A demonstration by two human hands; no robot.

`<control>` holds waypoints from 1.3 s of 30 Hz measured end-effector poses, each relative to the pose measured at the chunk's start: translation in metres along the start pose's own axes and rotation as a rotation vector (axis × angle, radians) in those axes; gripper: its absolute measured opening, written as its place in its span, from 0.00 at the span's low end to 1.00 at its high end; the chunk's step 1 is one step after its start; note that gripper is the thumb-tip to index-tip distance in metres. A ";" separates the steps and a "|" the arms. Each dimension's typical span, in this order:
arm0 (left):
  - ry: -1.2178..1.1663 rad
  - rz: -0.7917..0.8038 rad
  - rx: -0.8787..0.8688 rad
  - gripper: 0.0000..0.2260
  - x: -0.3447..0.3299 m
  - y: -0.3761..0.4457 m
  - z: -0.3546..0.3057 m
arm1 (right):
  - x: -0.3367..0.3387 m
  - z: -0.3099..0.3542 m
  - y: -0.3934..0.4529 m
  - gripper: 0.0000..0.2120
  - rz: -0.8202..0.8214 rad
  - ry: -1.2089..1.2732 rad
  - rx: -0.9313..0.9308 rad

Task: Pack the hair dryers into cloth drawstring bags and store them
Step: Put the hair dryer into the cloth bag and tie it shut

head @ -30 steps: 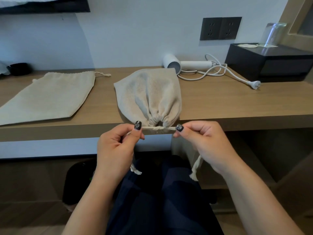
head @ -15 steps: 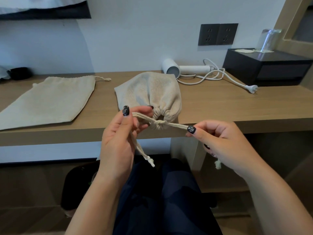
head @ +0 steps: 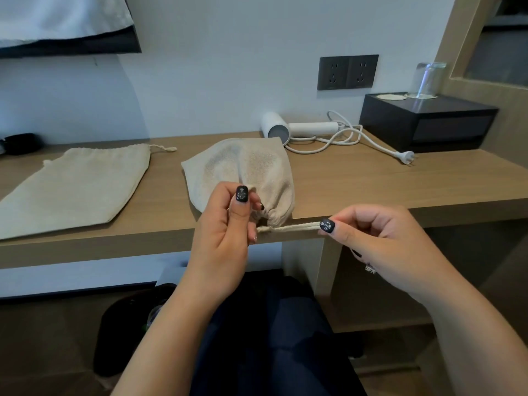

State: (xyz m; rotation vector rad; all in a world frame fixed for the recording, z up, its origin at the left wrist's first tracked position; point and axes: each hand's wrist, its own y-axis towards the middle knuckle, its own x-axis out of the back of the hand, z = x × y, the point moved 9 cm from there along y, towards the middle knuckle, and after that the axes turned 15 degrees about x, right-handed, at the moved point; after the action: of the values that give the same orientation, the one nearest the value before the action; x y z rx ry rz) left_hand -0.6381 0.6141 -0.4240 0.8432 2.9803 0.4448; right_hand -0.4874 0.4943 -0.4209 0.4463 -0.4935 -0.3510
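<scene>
Drawstring [head: 294, 226] pinched taut in right hand [head: 380, 247] grip; left hand [head: 225, 235] grip pinches its other end beside stuffed bag [head: 243, 172].

No readable text, label, brand, number or sign anywhere in view. Nothing printed on the filled cloth bag [head: 243, 172], the flat bag [head: 77, 181] or the white hair dryer [head: 297, 130]. Only slot openings on the dark wall sockets [head: 347, 72], no lettering. Small silvery ornaments on the dark nails of the hands, too fine to read as letters.
</scene>
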 end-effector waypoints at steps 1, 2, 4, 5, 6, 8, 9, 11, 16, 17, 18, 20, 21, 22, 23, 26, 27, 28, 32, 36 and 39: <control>0.030 0.009 -0.001 0.11 -0.002 -0.001 0.002 | 0.002 0.001 -0.001 0.07 -0.004 0.000 -0.001; 0.056 0.017 -0.003 0.10 -0.003 -0.002 0.003 | 0.003 0.001 -0.001 0.07 -0.003 -0.003 -0.002; 0.101 0.024 0.000 0.10 -0.003 -0.002 0.007 | 0.003 0.002 -0.001 0.08 0.006 -0.015 -0.001; 0.121 0.022 -0.001 0.10 -0.003 -0.002 0.008 | 0.003 0.003 -0.001 0.09 0.009 -0.015 0.002; 0.153 0.016 -0.011 0.10 -0.003 -0.002 0.008 | 0.003 0.004 0.000 0.09 0.010 -0.011 0.006; 0.277 -0.008 -0.072 0.10 -0.006 -0.004 0.002 | 0.002 0.007 0.000 0.09 0.013 0.004 0.018; 0.350 -0.016 -0.113 0.10 -0.008 -0.006 -0.002 | 0.001 0.010 0.001 0.09 0.020 0.011 0.025; 0.482 -0.010 -0.178 0.10 -0.015 -0.010 -0.009 | -0.002 0.017 0.005 0.09 0.046 0.041 0.036; 0.744 0.055 -0.293 0.10 -0.030 -0.023 -0.013 | -0.008 0.045 0.029 0.15 0.070 0.311 0.072; 0.759 0.062 -0.303 0.11 -0.031 -0.025 -0.014 | -0.010 0.050 0.035 0.15 0.081 0.306 0.070; 0.778 0.061 -0.307 0.12 -0.033 -0.025 -0.015 | -0.013 0.053 0.041 0.15 0.099 0.297 0.060; 0.754 0.050 -0.279 0.15 -0.032 -0.023 -0.013 | -0.025 0.056 0.054 0.13 0.163 0.307 0.024; 0.682 0.046 -0.247 0.14 -0.030 -0.020 -0.010 | -0.033 0.057 0.061 0.13 0.187 0.348 0.001; 0.572 0.040 -0.205 0.13 -0.026 -0.018 -0.008 | -0.041 0.055 0.069 0.13 0.185 0.431 -0.028; 0.435 0.031 -0.148 0.12 -0.021 -0.016 -0.007 | -0.048 0.051 0.078 0.16 0.153 0.556 -0.072; 0.007 -0.041 0.187 0.13 -0.003 -0.010 0.013 | -0.057 0.031 0.100 0.21 -0.021 0.853 -0.177; -0.124 -0.061 0.288 0.13 0.003 -0.010 0.023 | -0.054 0.024 0.104 0.18 -0.052 0.827 -0.157; -0.245 -0.062 0.356 0.14 0.006 -0.010 0.029 | -0.050 0.019 0.105 0.16 -0.057 0.757 -0.113; -0.421 -0.030 0.388 0.15 0.011 -0.010 0.032 | -0.046 0.021 0.088 0.07 0.112 0.289 0.130; -0.323 -0.008 0.358 0.13 0.008 -0.011 0.032 | -0.055 0.038 0.069 0.07 0.298 -0.205 0.425; -0.257 0.013 0.315 0.16 0.005 -0.011 0.028 | -0.060 0.049 0.063 0.06 0.365 -0.327 0.594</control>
State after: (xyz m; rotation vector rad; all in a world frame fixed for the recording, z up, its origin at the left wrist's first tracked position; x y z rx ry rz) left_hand -0.6457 0.6150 -0.4541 0.8624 2.8414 -0.1310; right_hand -0.5498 0.5570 -0.3739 0.8637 -0.9904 0.0899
